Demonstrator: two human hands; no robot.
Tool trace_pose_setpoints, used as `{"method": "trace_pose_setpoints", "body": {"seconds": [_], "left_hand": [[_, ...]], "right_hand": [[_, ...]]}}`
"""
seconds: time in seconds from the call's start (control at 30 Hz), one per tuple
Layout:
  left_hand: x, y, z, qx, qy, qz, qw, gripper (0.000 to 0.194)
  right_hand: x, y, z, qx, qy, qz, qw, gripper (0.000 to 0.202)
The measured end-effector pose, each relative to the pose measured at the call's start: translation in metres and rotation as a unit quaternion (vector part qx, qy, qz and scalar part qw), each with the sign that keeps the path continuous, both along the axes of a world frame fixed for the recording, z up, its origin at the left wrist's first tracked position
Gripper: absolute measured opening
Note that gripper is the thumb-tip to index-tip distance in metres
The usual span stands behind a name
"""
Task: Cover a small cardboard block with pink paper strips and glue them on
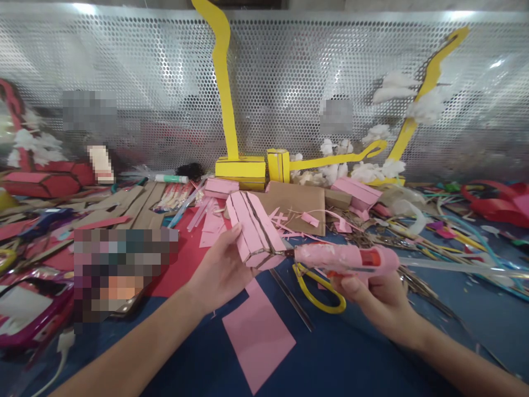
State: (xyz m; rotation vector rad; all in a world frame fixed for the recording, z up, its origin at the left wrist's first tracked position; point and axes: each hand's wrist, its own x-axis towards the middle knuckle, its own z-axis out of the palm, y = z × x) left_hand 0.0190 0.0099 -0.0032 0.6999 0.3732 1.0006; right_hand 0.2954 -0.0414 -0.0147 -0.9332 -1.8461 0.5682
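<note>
A pink paper box (257, 229) with dark seams along its edges is held up, tilted, by my left hand (223, 270), thumb on its side and fingers under it. My right hand (378, 306) grips a pink hot glue gun (334, 258), whose dark nozzle points left and touches or nearly touches the box's right end. A clear glue stick (450, 267) extends from the back of the gun. Below lies a flat pink paper sheet (259, 336). Yellow-handled scissors (320, 300) rest on the table under the gun, their blades pointing away from me or partly hidden.
A blue table (185, 364) carries heaps of cardboard strips and scraps. Yellow paper models (240, 172) stand at the back before a perforated metal panel (281, 82). White fluffy tufts lie right of them. Red paper (176, 278) and a purple-edged case (25, 309) are at left.
</note>
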Motion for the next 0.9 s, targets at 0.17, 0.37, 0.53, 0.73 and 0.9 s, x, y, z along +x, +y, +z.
{"method": "trace_pose_setpoints", "body": {"seconds": [0.17, 0.37, 0.53, 0.73, 0.9], "left_hand": [[0.001, -0.001, 0.001, -0.004, 0.005, 0.002, 1.000, 0.048], [0.001, -0.001, 0.001, -0.001, 0.017, 0.004, 1.000, 0.048], [0.002, -0.001, 0.001, 0.015, -0.012, -0.002, 1.000, 0.039], [0.002, -0.001, 0.000, 0.013, -0.027, 0.027, 0.999, 0.040], [0.000, 0.000, -0.002, 0.004, -0.028, 0.039, 0.999, 0.040]], "right_hand": [[0.002, 0.001, -0.002, -0.001, 0.001, -0.012, 1.000, 0.029], [0.001, 0.001, -0.002, -0.001, 0.003, -0.016, 1.000, 0.030], [-0.002, 0.002, 0.001, 0.022, -0.025, -0.023, 0.999, 0.022], [-0.004, -0.001, 0.008, 0.027, -0.048, -0.029, 0.998, 0.023], [-0.005, -0.001, 0.009, 0.022, -0.045, -0.040, 0.998, 0.020]]}}
